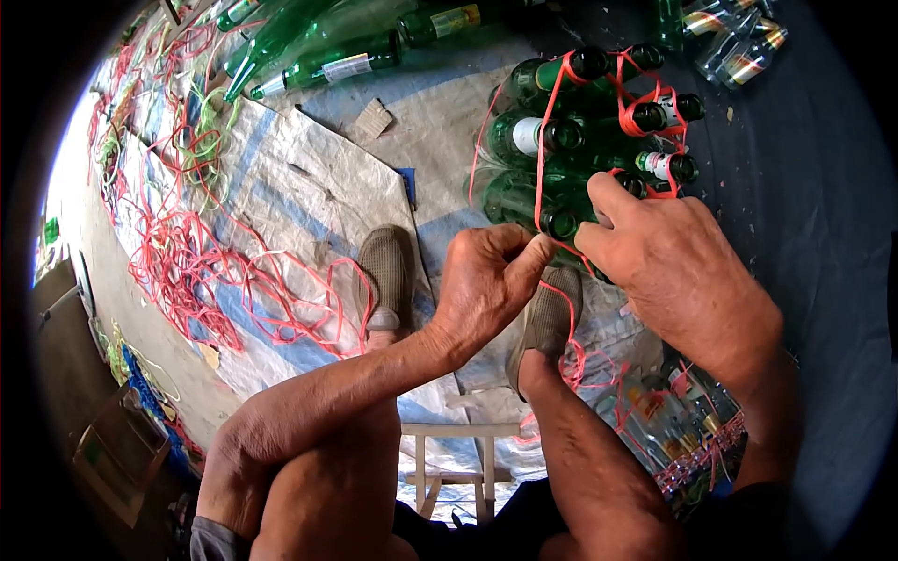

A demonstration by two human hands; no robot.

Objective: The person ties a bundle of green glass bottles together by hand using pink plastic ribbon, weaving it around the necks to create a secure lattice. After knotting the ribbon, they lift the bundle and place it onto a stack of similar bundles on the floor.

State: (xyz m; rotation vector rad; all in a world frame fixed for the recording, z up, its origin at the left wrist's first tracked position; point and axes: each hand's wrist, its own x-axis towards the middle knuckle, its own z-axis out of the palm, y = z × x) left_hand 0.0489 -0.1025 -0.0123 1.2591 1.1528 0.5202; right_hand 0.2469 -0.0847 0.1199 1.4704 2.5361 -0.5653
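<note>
A cluster of green glass bottles (524, 196) stands in front of me, with red plastic string (541, 159) looped around several necks. My left hand (491, 285) is closed at the near left corner of the cluster, pinching the string between thumb and fingers. A loose tail of it hangs below that hand toward my shoe. Over the near right bottles, my right hand (678, 271) is closed with its fingers curled by the necks. String passes between the two hands; the right fingertips' hold on it is partly hidden.
Tangled pink string (196, 280) lies on the sheet (309, 178) at left. More green bottles (346, 67) lie at the back. Clear bottles (744, 51) are at the back right, and bundled clear bottles (669, 416) stand beside my right leg. A wooden stool (458, 430) shows between my legs.
</note>
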